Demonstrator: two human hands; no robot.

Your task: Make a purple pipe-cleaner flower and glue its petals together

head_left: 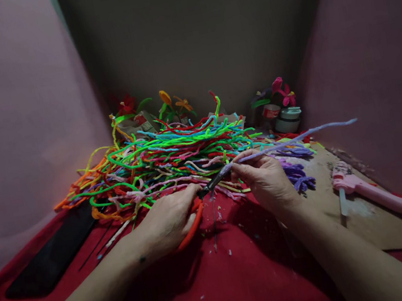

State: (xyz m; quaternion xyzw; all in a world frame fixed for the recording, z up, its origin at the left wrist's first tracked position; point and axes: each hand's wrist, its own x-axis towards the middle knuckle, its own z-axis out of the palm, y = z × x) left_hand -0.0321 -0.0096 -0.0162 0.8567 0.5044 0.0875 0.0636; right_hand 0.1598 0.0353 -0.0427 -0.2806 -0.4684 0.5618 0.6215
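My left hand point(171, 215) is closed round the orange handles of a pair of scissors point(192, 224). Their dark blades point up and right and meet the near end of a lilac pipe cleaner point(289, 142). Between thumb and fingers, my right hand point(269, 182) pinches that pipe cleaner close to the blade tips; its free length runs out to the right. Whether the blades are parted cannot be made out. Just behind both hands lies a large heap of pipe cleaners point(169, 148) in green, red, orange, blue and pink.
A pink glue gun point(375, 192) rests on a cardboard sheet point(386, 232) at the right, beside purple curled pieces point(299, 177). A black flat object point(54, 254) lies at the left on the red cloth point(226, 291). Pipe-cleaner flowers point(284, 91) and a lidded jar point(288, 119) stand behind.
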